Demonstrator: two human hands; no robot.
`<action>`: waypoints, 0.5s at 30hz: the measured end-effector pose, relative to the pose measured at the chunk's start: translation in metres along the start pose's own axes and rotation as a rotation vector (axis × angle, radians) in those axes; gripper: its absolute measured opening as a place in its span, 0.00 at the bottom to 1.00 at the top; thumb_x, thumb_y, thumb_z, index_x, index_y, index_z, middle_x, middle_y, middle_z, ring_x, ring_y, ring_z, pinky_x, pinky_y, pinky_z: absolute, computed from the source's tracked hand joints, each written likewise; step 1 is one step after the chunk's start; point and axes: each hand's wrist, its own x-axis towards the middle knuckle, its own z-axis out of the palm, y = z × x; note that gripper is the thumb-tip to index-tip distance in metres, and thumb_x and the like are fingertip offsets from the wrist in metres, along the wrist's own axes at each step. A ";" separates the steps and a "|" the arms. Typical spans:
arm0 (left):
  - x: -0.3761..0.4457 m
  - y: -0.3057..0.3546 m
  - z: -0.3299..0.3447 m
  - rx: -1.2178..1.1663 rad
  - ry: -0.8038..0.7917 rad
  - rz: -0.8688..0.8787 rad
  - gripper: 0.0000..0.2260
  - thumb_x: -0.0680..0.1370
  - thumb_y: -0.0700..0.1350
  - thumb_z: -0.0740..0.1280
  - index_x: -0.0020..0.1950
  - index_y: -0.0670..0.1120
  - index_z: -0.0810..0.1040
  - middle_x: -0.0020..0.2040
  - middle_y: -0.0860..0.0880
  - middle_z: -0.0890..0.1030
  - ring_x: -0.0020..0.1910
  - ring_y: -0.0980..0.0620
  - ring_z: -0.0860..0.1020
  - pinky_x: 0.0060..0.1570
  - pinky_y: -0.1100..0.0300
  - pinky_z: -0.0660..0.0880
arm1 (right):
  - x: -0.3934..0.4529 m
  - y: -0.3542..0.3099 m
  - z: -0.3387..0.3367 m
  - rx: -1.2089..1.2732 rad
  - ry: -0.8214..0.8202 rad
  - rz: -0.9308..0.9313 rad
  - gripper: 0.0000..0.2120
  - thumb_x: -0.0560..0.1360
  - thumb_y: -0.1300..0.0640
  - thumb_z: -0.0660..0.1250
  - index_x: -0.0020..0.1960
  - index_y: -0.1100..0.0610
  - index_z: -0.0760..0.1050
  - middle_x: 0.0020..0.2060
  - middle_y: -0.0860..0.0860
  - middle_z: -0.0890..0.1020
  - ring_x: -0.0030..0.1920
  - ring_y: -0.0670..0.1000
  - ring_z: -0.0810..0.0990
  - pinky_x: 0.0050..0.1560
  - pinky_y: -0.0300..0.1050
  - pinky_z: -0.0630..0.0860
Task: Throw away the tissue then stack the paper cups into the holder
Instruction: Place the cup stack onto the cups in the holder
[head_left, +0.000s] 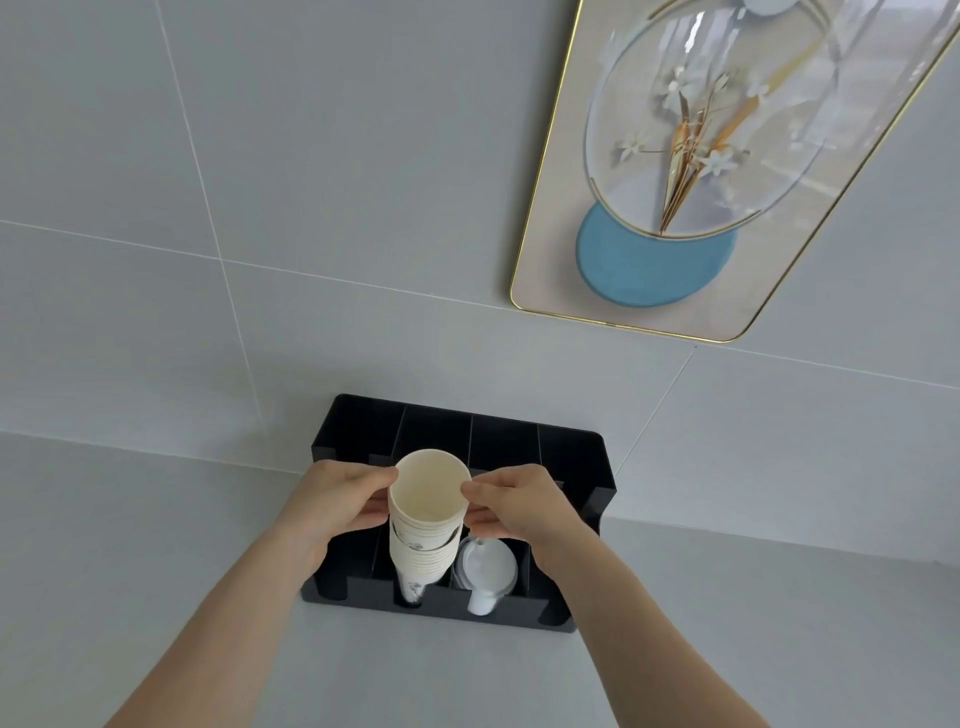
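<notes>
A black holder (566, 452) with several slots stands on a grey counter against the wall. A tall stack of cream paper cups (426, 540) rises from its second slot from the left, mouth up. My left hand (337, 504) grips the top of the stack from the left, and my right hand (519, 506) pinches it from the right. White lids (485, 571) sit in the slot to the right of the cups. No tissue is in view.
A grey tiled wall (260, 208) rises behind the holder. A gold-framed picture (675, 291) with a blue disc hangs at the upper right. The grey counter (156, 545) spreads to both sides of the holder.
</notes>
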 end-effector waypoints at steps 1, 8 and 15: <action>0.002 -0.003 0.000 0.010 0.000 -0.003 0.04 0.79 0.42 0.73 0.48 0.45 0.88 0.43 0.46 0.90 0.45 0.49 0.88 0.44 0.59 0.83 | 0.002 0.003 0.002 -0.012 0.011 0.010 0.07 0.76 0.56 0.74 0.52 0.58 0.85 0.43 0.56 0.89 0.45 0.53 0.89 0.49 0.47 0.86; 0.012 -0.025 0.003 0.124 0.008 0.012 0.08 0.79 0.37 0.71 0.54 0.44 0.88 0.49 0.45 0.89 0.50 0.49 0.86 0.53 0.56 0.83 | 0.013 0.025 0.011 -0.115 0.053 0.028 0.04 0.76 0.58 0.72 0.47 0.54 0.87 0.43 0.56 0.89 0.47 0.53 0.88 0.50 0.45 0.86; 0.017 -0.039 0.007 0.160 0.059 0.048 0.10 0.79 0.36 0.69 0.50 0.49 0.88 0.48 0.47 0.88 0.49 0.50 0.87 0.60 0.51 0.82 | 0.018 0.038 0.017 -0.102 0.096 0.012 0.04 0.77 0.56 0.73 0.48 0.52 0.87 0.43 0.53 0.89 0.45 0.51 0.88 0.52 0.47 0.85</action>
